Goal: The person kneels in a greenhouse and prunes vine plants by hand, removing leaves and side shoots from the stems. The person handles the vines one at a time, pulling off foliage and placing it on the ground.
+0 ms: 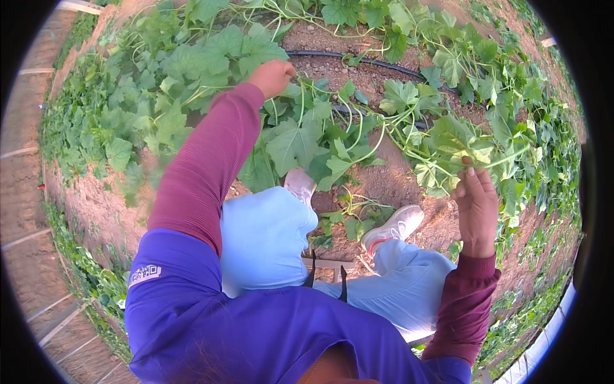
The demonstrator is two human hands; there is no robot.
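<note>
My right hand (475,201) pinches a pale green vine stem (508,156) between thumb and fingertips, off to the right. A broad leaf (451,137) hangs just beyond those fingers, and its vine (398,137) runs left toward the middle. My left hand (274,78) reaches forward, fingers curled, among large lobed leaves (220,53). Thin stems show right by its fingertips; whether it grips one is hidden. Below it, a big leaf (296,144) and several long leaf stalks spread over the soil.
A black irrigation hose (355,60) curves across the soil beyond my hands. My shoes (393,225) stand on bare earth beside a small leafy shoot (357,218). Dense vines (542,168) grow at the right. Pale slats (29,237) cross the ground at far left.
</note>
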